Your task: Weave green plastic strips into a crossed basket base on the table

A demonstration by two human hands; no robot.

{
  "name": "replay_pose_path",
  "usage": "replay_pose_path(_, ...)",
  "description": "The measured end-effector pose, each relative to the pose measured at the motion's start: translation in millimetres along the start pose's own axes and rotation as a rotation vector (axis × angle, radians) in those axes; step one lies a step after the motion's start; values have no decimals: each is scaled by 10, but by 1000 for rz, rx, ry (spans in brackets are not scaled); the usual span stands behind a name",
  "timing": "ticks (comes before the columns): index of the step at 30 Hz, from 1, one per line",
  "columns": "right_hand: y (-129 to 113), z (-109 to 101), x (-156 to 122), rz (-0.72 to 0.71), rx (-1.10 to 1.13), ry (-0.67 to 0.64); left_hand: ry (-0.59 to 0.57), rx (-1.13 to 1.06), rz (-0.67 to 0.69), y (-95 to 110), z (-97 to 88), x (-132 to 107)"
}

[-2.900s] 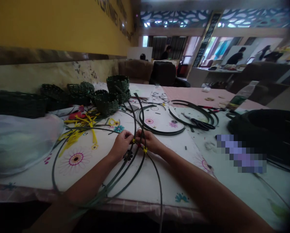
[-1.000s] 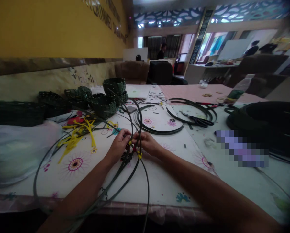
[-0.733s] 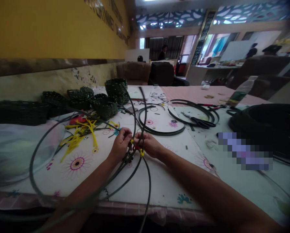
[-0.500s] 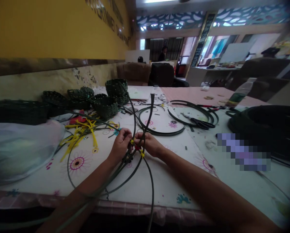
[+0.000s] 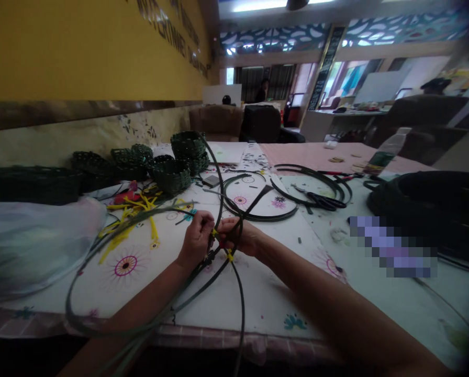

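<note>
Long dark green weaving strips (image 5: 221, 180) cross and loop between my two hands above the patterned tablecloth. My left hand (image 5: 196, 238) is closed, its thumb and fingers pinching strips at the crossing. Close beside it, my right hand (image 5: 247, 238) is closed on the same bundle, with one strip passing in front of it. A small yellow tie (image 5: 214, 234) shows between the fingertips. Another yellow tie (image 5: 230, 256) binds the strips just below. A bit of red shows there too. What lies inside the fingers is partly hidden.
Woven green baskets (image 5: 169, 173) stand at back left, near loose yellow ties (image 5: 140, 201) and a plastic bag (image 5: 38, 246). Coiled strips (image 5: 274, 215), scissors (image 5: 323, 200) and a bottle (image 5: 387, 152) lie or stand beyond. A large dark coil (image 5: 387, 191) sits right.
The strip end above my right hand has tipped to the right and lower. A strip loop at left has swung wider. My hands stay close together at the crossing.
</note>
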State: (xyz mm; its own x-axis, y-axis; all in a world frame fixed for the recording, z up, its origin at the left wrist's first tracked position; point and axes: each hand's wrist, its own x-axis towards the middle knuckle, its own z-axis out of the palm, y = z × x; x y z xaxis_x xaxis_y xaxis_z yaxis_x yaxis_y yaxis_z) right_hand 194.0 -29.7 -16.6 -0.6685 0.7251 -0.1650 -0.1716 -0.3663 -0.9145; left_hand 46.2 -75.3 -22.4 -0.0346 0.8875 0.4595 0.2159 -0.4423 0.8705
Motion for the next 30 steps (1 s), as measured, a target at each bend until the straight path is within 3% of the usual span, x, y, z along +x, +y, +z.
replay_pose_path(3,11,10,-26,-285,-210,-5,10,-219,-177,-15,1,22)
replay_pose_path(5,10,-12,-21,-420,-335,-48,18,-290,-225,-31,-4,38)
replay_pose_path(14,-28,-62,-18,-578,-793,20,38,-291,-286,-44,8,48)
replay_pose_path(17,8,-15,-29,-534,-688,7,35,-250,-283,-8,17,27)
replay_pose_path(23,102,5,5,-195,-125,-18,32,-43,-127,-31,56,7)
replay_pose_path(30,51,-203,72,-124,-3,189,341,85,-333,-213,-97,144)
